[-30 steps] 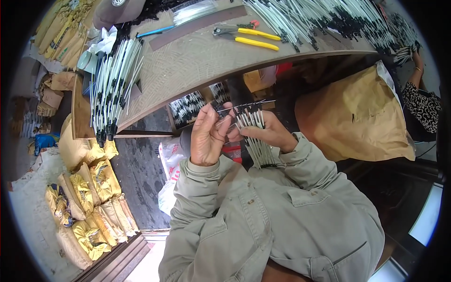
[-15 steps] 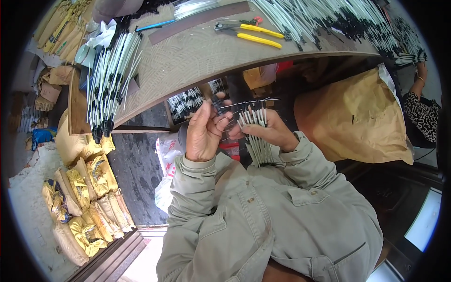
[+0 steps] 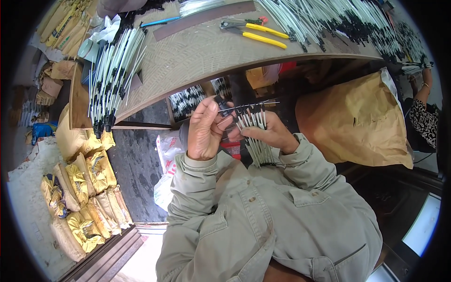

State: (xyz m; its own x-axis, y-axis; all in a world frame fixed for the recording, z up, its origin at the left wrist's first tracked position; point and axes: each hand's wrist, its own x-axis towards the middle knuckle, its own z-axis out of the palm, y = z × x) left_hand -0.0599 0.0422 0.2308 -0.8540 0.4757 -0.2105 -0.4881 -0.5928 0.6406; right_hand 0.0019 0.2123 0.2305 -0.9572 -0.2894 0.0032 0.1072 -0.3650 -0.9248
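In front of my chest, my right hand [image 3: 274, 135] is closed around a bundle of thin white sticks with black ends [image 3: 256, 143], fanned out with the black ends up. A thin dark rod [image 3: 256, 104] lies crosswise over those ends. My left hand [image 3: 205, 130] pinches a small black plastic piece [image 3: 224, 109] between thumb and fingers, at the rod's left end. Whether the piece is threaded on the rod, I cannot tell.
Yellow-handled pincers [image 3: 256, 33] and a flat dark strip [image 3: 202, 19] lie on the table [image 3: 188, 56]. Stick bundles [image 3: 112, 75] hang over its left edge. A large brown paper sack [image 3: 352, 120] stands at right, wrapped packets [image 3: 89, 202] at left. Another person's arm [image 3: 423, 87] shows far right.
My left hand's fingers have shifted slightly, and the black piece now shows more plainly by the rod's left end. My right hand keeps its hold on the sticks. The view has moved a little.
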